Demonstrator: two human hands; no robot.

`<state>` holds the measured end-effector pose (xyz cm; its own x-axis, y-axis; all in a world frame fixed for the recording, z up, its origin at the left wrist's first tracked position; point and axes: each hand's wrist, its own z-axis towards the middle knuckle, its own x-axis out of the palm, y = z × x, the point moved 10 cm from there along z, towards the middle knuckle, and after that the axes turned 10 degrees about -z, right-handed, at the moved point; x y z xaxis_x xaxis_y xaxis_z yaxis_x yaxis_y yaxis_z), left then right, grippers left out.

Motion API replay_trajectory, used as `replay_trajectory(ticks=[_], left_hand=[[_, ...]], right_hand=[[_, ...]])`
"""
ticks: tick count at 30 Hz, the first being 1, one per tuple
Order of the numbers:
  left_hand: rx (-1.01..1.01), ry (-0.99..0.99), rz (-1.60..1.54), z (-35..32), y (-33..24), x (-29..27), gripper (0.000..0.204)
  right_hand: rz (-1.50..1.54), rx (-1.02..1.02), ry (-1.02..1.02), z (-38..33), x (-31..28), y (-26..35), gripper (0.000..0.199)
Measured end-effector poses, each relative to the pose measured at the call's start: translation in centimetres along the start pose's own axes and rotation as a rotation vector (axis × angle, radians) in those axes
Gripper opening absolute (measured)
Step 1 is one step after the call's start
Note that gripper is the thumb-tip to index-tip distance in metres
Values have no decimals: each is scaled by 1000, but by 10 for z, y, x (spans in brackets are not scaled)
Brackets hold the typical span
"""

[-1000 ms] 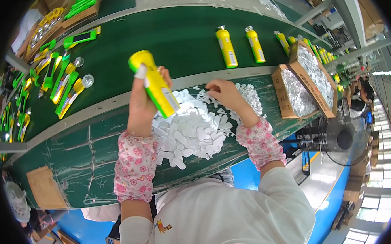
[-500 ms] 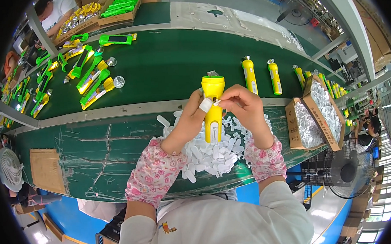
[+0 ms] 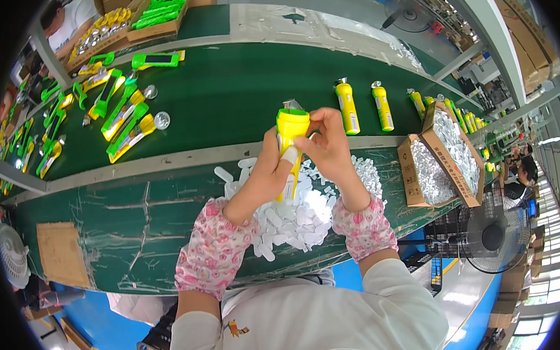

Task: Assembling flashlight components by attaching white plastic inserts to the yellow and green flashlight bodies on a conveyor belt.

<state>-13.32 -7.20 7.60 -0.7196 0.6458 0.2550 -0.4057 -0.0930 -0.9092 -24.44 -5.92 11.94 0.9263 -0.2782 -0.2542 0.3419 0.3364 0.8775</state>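
Note:
A yellow flashlight body (image 3: 293, 125) with a green inner rim stands tilted between my hands, a shiny piece sticking out of its open head. My left hand (image 3: 264, 172) is closed round its barrel, with something white covering the thumb tip. My right hand (image 3: 330, 148) grips it from the other side: fingers at the head, thumb pressed against the neck. Whatever lies under that thumb is hidden. Beneath my hands spreads a pile of flat white oval plastic pieces (image 3: 295, 228); a heap of smaller white parts (image 3: 367, 175) is next to it.
Beyond a metal rail runs a green belt (image 3: 225, 102). Yellow flashlights (image 3: 347, 108) stand on its right; green-and-yellow ones (image 3: 125, 120) lie at left. Cardboard boxes of small parts (image 3: 433, 173) sit at right, near a black fan (image 3: 491, 235). Another person (image 3: 72, 21) works far left.
My right hand has shifted from pinching a small white piece at the flashlight's middle to gripping its head and neck. The flashlight is now more tilted, and the whole view has shifted slightly.

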Motion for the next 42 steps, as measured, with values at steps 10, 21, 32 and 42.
replay_trajectory(ticks=[10,21,32,42], left_hand=[[-36,-251,-415,10,-13,-39,33],[-9,-326,215,53,-43,-140,39],[-412,-145,1725,-41,-69,-368,66],[-438,-42,1363,-15,-52,-313,64]], right_hand=[[14,317,481,-42,64,-27,69],[-34,183,428,44,108,-43,76],[-1684,84,61,59,-71,-148,49],[-762,-395,348,50,114,-53,66]])
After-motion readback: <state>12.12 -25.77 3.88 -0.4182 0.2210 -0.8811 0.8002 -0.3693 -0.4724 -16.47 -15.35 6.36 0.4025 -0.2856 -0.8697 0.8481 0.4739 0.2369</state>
